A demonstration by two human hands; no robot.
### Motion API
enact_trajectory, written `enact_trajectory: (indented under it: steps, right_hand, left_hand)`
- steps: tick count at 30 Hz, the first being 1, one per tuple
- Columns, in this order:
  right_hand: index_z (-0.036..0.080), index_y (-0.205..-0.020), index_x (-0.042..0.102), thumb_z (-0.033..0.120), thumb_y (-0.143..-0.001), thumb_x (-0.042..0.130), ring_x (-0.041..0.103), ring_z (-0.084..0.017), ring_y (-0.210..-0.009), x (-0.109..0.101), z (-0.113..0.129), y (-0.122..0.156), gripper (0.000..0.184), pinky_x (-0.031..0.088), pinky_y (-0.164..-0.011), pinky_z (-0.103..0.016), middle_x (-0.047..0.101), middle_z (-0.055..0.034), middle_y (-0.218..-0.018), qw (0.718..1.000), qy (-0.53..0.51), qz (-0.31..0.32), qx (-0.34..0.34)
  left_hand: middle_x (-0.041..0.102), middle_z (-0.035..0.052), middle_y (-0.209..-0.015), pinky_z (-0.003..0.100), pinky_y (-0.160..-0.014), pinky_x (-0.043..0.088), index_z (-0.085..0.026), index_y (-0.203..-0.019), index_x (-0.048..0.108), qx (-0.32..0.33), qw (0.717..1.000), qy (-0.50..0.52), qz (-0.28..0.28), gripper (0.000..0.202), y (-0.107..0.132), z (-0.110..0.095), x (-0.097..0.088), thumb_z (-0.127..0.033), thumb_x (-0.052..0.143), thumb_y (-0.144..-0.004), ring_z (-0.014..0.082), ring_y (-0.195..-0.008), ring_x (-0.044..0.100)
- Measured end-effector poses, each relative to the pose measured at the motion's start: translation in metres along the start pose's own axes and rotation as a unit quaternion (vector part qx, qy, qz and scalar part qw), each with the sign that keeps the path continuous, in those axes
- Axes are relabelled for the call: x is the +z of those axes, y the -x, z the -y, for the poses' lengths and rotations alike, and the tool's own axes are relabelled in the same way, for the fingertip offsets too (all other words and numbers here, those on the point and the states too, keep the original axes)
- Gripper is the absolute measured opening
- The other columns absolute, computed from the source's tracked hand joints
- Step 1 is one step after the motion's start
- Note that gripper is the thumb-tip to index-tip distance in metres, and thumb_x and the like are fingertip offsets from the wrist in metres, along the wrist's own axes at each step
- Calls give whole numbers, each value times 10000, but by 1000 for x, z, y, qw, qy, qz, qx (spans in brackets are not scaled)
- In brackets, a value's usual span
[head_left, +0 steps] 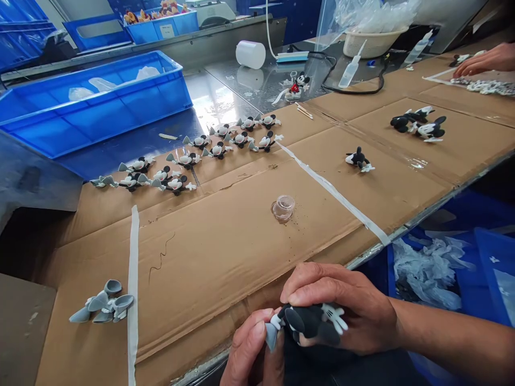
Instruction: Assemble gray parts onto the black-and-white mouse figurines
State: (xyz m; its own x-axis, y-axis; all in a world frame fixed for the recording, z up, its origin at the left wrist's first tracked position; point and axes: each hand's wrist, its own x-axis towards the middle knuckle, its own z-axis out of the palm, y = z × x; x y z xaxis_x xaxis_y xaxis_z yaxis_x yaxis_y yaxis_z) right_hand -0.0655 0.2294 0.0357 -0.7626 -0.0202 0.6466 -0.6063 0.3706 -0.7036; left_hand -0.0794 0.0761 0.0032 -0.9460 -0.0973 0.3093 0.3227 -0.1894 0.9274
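Matt plast. fig. (pixel 311 320), glossy plast. bin (pixel 108 119)

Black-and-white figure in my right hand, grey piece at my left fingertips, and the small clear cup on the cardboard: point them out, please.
Black-and-white figure (pixel 311 316): head view, on its black part.
Grey piece (pixel 271 336): head view, on its side.
Clear cup (pixel 285 202): head view, upper part.

The bottom edge crops the left hand (pixel 250 348), which partly covers a grey cone (pixel 271 335); the right hand (pixel 341 300) hides some of the Mickey Mouse figure (pixel 309 323). The right edge cuts a co-worker's hand (pixel 491 60); the crate label (pixel 166 31) is illegible.
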Motion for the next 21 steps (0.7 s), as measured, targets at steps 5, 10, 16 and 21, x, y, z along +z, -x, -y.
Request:
enact_trajectory:
  steps: [5, 10, 16, 21]
  right_hand:
    - [110, -1248, 645, 153, -944, 754, 733, -171, -916, 0, -1, 1, 326, 628, -820, -252, 739, -134, -974, 1000, -26, 12, 2]
    - [128, -1209, 659, 170, -948, 751, 732, -169, -898, 0, -1, 3, 280, 620, -804, -258, 750, -124, -948, 999, -43, 9, 14]
    - [165, -1214, 650, 139, -894, 803, 730, -151, -862, 1, 0, 5, 355, 607, -760, -227, 750, -99, -934, 997, -55, 13, 44]
    - [155, -1197, 652, 143, -900, 796, 724, -149, -855, 0, 0, 4, 330, 602, -767, -226, 745, -98, -928, 997, -58, 23, 42]
  left_hand:
    - [802, -54, -983, 133, -797, 603, -274, -1073, 770, 21, 999, -18, 25, 173, 0, 3, -6, -294, 816, -907, 76, -836, 750]
    - [801, -47, -995, 139, -799, 584, -271, -1081, 773, 46, 997, -37, 45, 157, 0, 7, -11, -283, 796, -926, 77, -854, 749]
    - [797, -64, -988, 126, -800, 569, -272, -1110, 756, 39, 998, -26, 39, 178, 0, 6, -9, -298, 785, -936, 64, -848, 738]
    - [794, -49, -973, 150, -778, 571, -263, -1102, 757, 56, 996, -45, 56, 158, -2, 6, -11, -275, 772, -945, 85, -838, 741]
